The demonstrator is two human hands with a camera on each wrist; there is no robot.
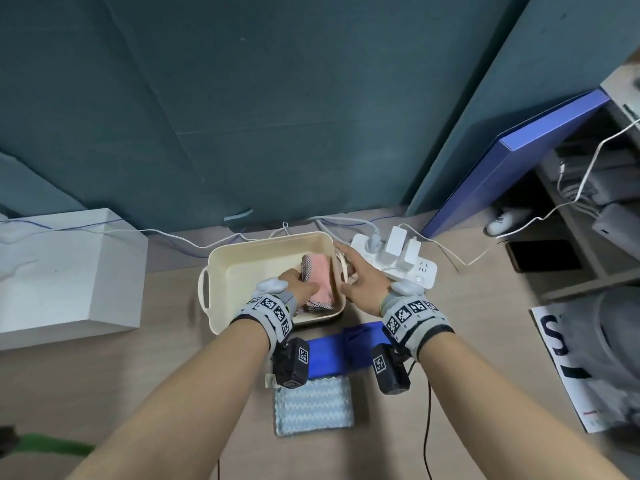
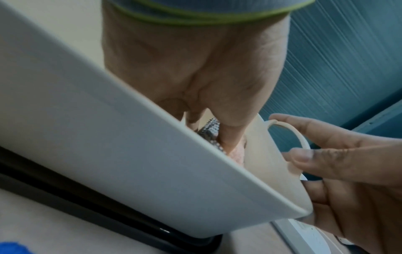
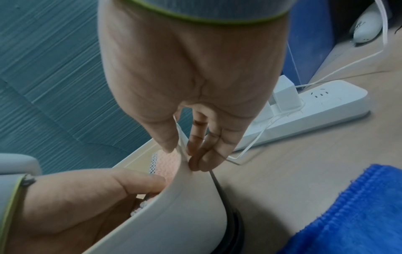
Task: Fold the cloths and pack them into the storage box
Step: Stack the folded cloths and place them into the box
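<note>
Head view, sheet (image 1: 568,355) lettered "S", rest hidden

Three cloths are in sight: one pink cloth (image 1: 320,278) folded inside the storage box (image 1: 221,271), one blue cloth (image 1: 341,351) on the worktop (image 1: 156,368), and one pale blue zigzag-patterned cloth (image 1: 313,405) beside it. There is one storage box, cream-coloured, with two loop handles (one on each short side). Two hands show, the left hand (image 1: 299,287) and the right hand (image 1: 363,280), each wrist carrying one black camera unit. One white power strip (image 1: 420,268) sits on the worktop, with three white plugs or adapters standing in it. One white box (image 1: 69,271) stands at the left.
</note>
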